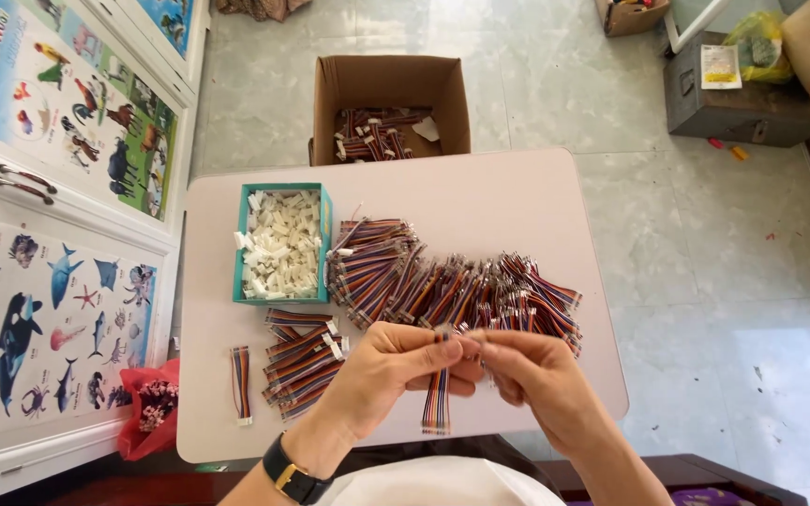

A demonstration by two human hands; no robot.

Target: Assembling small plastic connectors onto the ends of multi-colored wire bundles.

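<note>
From the head view, the only one I have, I look straight down on a small pale table (480,187) with both hands meeting over its near edge. My left hand (396,367) and my right hand (527,373) are each pinching the upper end of one short rainbow ribbon cable (436,398), thumbs and forefingers pressed together on it right where the hands touch, while the rest of the cable hangs down loose toward me. Whether a white plug is already between the fingertips I cannot tell (the fingers cover that end). Behind the hands, a long heap of loose cables (452,286) spreads across the middle of the table, and to its left stands a teal tray of white plastic connectors (280,245). Near my left wrist lies a neater stack of cables with white ends (304,361), and one single cable (241,384) lies apart at the table's left side. Beyond the far edge, a cardboard box (391,94) on the floor holds more bundles. I judge the step in hand to be working the cable's end at the fingertips, most likely mating it with a connector. The next move calls for a steady two-handed pinch and square alignment, since the small wire ends would bend easily.
</note>
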